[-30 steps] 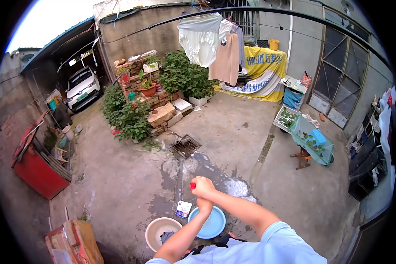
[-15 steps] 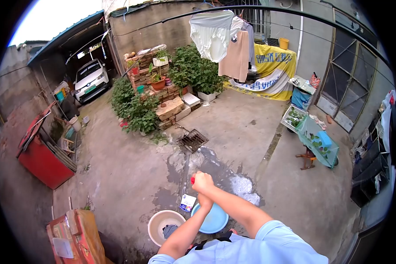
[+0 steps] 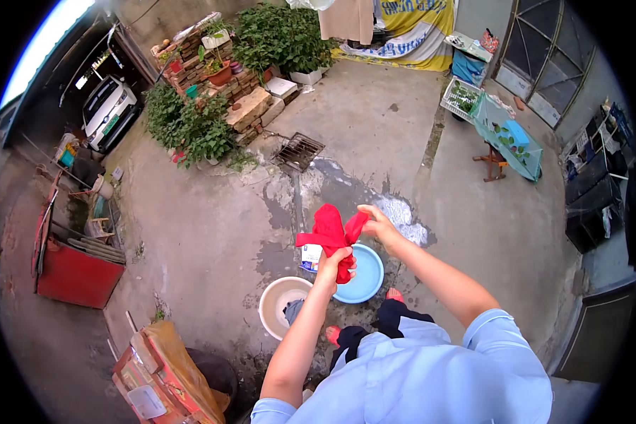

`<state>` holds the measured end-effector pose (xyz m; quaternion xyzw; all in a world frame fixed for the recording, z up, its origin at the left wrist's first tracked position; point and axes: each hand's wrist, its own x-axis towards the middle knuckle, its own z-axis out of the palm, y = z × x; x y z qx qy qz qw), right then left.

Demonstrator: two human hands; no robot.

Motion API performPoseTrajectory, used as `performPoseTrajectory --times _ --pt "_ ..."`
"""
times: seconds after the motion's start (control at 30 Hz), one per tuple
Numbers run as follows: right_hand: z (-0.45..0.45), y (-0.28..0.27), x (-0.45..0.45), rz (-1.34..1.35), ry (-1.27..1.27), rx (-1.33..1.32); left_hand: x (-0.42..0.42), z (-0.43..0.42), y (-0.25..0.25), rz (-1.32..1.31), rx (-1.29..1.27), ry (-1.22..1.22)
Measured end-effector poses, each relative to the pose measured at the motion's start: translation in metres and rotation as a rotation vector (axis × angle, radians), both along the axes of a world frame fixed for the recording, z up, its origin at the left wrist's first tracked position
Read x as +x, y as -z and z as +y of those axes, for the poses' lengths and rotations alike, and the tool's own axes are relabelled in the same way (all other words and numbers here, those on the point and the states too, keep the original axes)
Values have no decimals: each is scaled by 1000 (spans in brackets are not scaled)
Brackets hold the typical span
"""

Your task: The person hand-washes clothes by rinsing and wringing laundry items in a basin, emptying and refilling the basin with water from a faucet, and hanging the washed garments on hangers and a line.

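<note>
A crumpled red cloth point(image 3: 328, 225) with strap-like ends is held up in front of me, over the basins. My left hand point(image 3: 336, 263) is closed around its lower part. With the fingertips of my right hand point(image 3: 376, 220) I pinch an end on the right side. Below the cloth stands a light blue basin point(image 3: 369, 279), partly covered by my left hand and the cloth. A beige basin point(image 3: 267, 304) to its left has a grey-blue cloth point(image 3: 292, 309) in it. Behind the red cloth, a white and blue packet point(image 3: 309, 258) is partly hidden.
Wet concrete and white suds point(image 3: 403, 215) lie beyond the basins, near a metal drain grate point(image 3: 298, 152). A green wheelbarrow point(image 3: 519, 152) stands at right. Red-orange boxes point(image 3: 166, 374) are close at lower left; a red metal bin point(image 3: 81, 272) is farther left.
My hands were clasped together with only a bit of red showing; now they are apart and the red cloth is opened out between them. My view has tilted downward.
</note>
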<state>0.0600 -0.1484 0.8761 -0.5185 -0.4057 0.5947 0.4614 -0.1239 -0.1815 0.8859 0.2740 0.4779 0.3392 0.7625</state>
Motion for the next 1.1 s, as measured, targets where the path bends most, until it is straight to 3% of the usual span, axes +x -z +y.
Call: performPoseTrajectory --times 0.1,0.17,0.23,0.3,0.37,0.4,0.47,0.5,0.57,0.6,0.63,0.67,0.77,0.97,1.1 --pt "-42 5 11 124 113 -246 7 -11 -12 145 90 -77" --pt "-63 15 14 168 61 -328 12 -9 30 79 180 3" --pt "-74 25 21 41 -21 -318 25 -16 57 106 80 45" --pt "-76 29 28 -1 -19 -344 47 -22 62 232 181 188" --pt "-72 35 40 73 -32 -271 80 -23 55 362 530 189" --pt "-67 45 47 16 29 -131 95 -19 49 383 537 242" --pt "-61 61 82 105 175 -221 123 -13 83 560 497 344" --pt "-54 67 103 132 244 -264 142 -8 78 507 522 291" --pt "-41 84 155 296 343 -291 175 9 101 375 322 260" --pt "-36 93 189 248 303 -262 195 24 102 278 271 223" --pt "-30 98 219 204 272 -226 213 37 99 233 69 163" --pt "-22 88 246 239 257 -204 238 55 89 232 89 144" --pt "-2 79 333 216 212 -289 305 98 86 333 206 173" --pt "58 20 434 186 425 -69 407 188 33 631 465 321" --pt "109 -10 493 239 251 -5 455 253 -18 980 577 541"
